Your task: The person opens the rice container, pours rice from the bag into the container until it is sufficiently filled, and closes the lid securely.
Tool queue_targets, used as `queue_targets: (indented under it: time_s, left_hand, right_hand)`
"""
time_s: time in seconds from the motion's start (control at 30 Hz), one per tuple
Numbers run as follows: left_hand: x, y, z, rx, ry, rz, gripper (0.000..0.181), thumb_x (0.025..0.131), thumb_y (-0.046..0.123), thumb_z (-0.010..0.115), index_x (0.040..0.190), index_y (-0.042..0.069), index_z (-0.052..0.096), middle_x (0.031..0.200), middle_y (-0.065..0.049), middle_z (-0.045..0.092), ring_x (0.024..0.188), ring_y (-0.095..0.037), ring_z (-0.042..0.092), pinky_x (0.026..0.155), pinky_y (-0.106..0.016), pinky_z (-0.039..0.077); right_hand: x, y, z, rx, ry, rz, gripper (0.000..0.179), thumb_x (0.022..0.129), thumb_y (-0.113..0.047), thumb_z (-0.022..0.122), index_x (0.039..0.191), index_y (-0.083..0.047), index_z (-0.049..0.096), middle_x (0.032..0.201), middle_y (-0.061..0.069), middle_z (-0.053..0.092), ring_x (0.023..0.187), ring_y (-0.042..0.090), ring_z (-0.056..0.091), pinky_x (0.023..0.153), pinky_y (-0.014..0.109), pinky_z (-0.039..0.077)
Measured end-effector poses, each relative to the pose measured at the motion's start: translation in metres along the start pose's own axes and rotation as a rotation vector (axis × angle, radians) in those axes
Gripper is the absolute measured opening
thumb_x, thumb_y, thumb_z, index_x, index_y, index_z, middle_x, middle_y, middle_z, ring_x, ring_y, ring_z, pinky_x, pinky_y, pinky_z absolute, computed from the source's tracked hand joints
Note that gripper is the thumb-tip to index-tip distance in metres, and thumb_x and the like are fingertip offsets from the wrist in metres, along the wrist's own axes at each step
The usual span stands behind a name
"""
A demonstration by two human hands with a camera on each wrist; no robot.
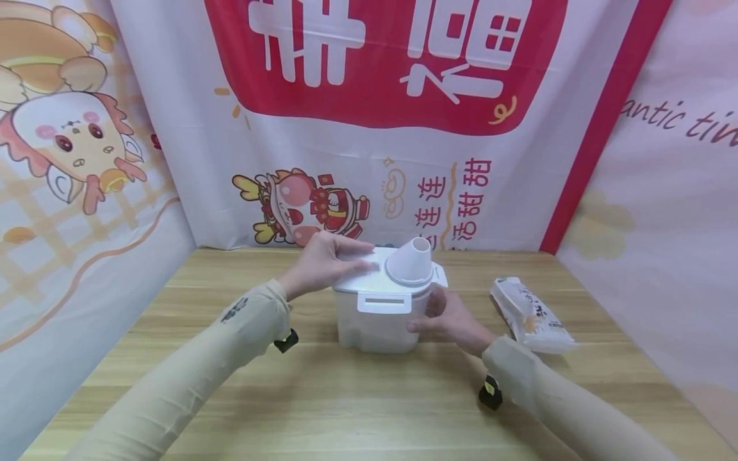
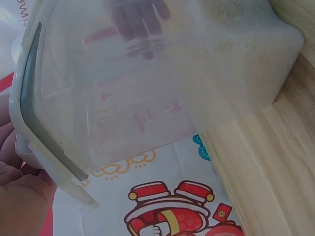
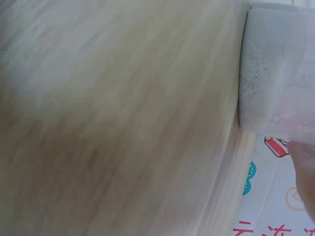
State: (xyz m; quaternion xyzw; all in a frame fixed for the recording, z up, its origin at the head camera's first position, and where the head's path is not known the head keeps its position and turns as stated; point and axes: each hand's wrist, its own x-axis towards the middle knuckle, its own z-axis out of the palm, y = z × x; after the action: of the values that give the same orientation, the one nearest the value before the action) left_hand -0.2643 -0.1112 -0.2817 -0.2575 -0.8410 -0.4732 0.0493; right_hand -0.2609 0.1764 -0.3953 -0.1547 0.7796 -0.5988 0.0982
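A translucent white storage container (image 1: pixel 377 330) stands upright on the table, with pale grains (image 3: pixel 266 73) in its lower part. Its white lid (image 1: pixel 369 278) is on top, with a cone-shaped spout (image 1: pixel 410 261) towards the right and a slotted side latch (image 1: pixel 384 303) at the front. My left hand (image 1: pixel 325 261) holds the lid's left end, thumb and fingers spread apart on it; some fingertips are hard to see. My right hand (image 1: pixel 452 320) grips the container's right side, thumb at the front. Through the clear wall, right fingers (image 2: pixel 142 22) show in the left wrist view.
A white printed packet (image 1: pixel 532 315) lies on the wooden table (image 1: pixel 369 410), right of the container. Printed cloths hang behind (image 1: pixel 357 147) and on both sides of the table.
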Motion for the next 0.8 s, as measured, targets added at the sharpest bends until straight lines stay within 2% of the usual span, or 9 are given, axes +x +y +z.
queue_targets:
  time_s: [0.27, 0.5, 0.67, 0.8]
  left_hand:
    - [0.0022, -0.0027, 0.0005, -0.03, -0.044, -0.045, 0.039, 0.081, 0.031, 0.083, 0.116, 0.015, 0.074, 0.108, 0.006, 0.072, 0.104, -0.013, 0.065, 0.088, -0.035, 0.054]
    - [0.0033, -0.0041, 0.0012, -0.042, -0.053, -0.054, 0.04, 0.08, 0.034, 0.083, 0.116, 0.018, 0.074, 0.109, 0.007, 0.071, 0.107, -0.013, 0.064, 0.093, -0.038, 0.052]
    - [0.0035, -0.0033, 0.0009, -0.034, -0.062, -0.049, 0.041, 0.081, 0.033, 0.083, 0.116, 0.015, 0.074, 0.109, 0.008, 0.071, 0.109, -0.012, 0.062, 0.099, -0.041, 0.048]
    - [0.004, -0.0025, -0.0002, -0.021, -0.069, -0.037, 0.039, 0.082, 0.032, 0.082, 0.116, 0.015, 0.074, 0.108, 0.008, 0.071, 0.108, -0.011, 0.063, 0.099, -0.041, 0.048]
  right_hand:
    - [-0.0006, 0.0012, 0.0, 0.028, -0.01, 0.001, 0.083, 0.068, -0.019, 0.091, 0.14, -0.017, 0.049, 0.14, 0.007, 0.053, 0.128, 0.028, 0.049, 0.108, 0.049, 0.037]
    - [0.0009, 0.0044, -0.0015, 0.024, 0.001, 0.002, 0.083, 0.067, -0.021, 0.092, 0.139, -0.018, 0.051, 0.138, 0.005, 0.056, 0.126, 0.026, 0.051, 0.106, 0.046, 0.04]
    - [0.0006, 0.005, -0.0017, 0.044, -0.023, -0.015, 0.081, 0.068, -0.02, 0.091, 0.138, -0.017, 0.051, 0.136, 0.003, 0.057, 0.126, 0.024, 0.052, 0.107, 0.046, 0.039]
    - [0.0007, 0.0049, -0.0017, 0.051, -0.031, -0.022, 0.08, 0.069, -0.019, 0.09, 0.138, -0.017, 0.051, 0.136, 0.003, 0.057, 0.126, 0.023, 0.052, 0.108, 0.046, 0.038]
